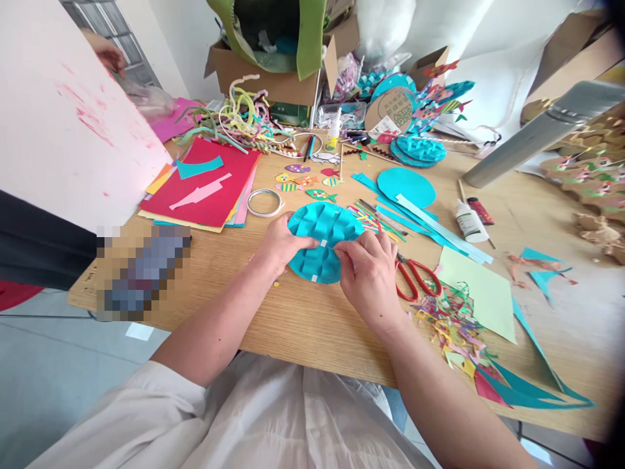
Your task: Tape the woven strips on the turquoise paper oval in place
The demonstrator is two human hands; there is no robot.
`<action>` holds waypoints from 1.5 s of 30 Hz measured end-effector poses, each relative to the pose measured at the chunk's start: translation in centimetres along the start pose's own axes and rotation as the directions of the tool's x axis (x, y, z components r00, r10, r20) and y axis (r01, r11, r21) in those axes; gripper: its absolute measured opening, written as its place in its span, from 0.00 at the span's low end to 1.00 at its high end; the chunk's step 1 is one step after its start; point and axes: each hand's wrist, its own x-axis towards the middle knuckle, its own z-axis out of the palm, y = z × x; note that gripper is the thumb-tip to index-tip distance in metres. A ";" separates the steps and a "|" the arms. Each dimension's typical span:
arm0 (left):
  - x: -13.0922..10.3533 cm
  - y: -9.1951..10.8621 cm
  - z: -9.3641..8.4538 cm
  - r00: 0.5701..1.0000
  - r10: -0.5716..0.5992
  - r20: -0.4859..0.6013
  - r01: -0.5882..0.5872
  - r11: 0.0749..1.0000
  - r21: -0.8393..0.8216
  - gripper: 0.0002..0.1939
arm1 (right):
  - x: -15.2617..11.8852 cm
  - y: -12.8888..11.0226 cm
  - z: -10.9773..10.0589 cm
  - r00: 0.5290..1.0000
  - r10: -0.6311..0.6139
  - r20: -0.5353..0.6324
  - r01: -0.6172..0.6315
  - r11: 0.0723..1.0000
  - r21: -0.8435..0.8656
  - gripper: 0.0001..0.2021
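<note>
A round blue paper disc (pixel 312 260) with wavy raised strips and small white tape pieces is held just above the table in front of me. My left hand (pixel 280 244) grips its left edge, thumb on top and fingers partly hidden beneath. Over the disc's right side, my right hand (pixel 370 270) is closed in a pinch near a white tape piece (pixel 323 243); whatever lies between the fingertips is too small to make out. Red-handled scissors (pixel 417 279) lie right of that hand. Behind it are thin coloured paper strips (pixel 378 218).
Paper fish (pixel 322 195), a tape roll (pixel 264 202) and a plain blue disc (pixel 406 187) lie beyond. Red paper sheets (pixel 209 189) are stacked left; scraps (pixel 452 319) and a white glue bottle (pixel 471 221) lie right. Another person's hand (pixel 108 55) shows at upper left.
</note>
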 end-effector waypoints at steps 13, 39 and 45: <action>-0.3 0.2 0.2 1.000 -0.030 -0.007 0.030 0.999 0.015 0.26 | 0.0 0.0 0.2 1.000 -0.013 0.004 0.013 1.000 -0.022 0.11; -0.3 0.3 0.4 0.999 -0.048 0.015 0.049 0.998 -0.049 0.25 | 0.0 0.1 0.3 1.000 -0.014 0.004 0.015 0.999 -0.043 0.11; -0.2 0.0 0.3 0.998 -0.054 0.031 0.056 0.997 -0.062 0.26 | -0.1 0.0 0.2 1.000 -0.011 -0.002 0.011 1.000 -0.029 0.11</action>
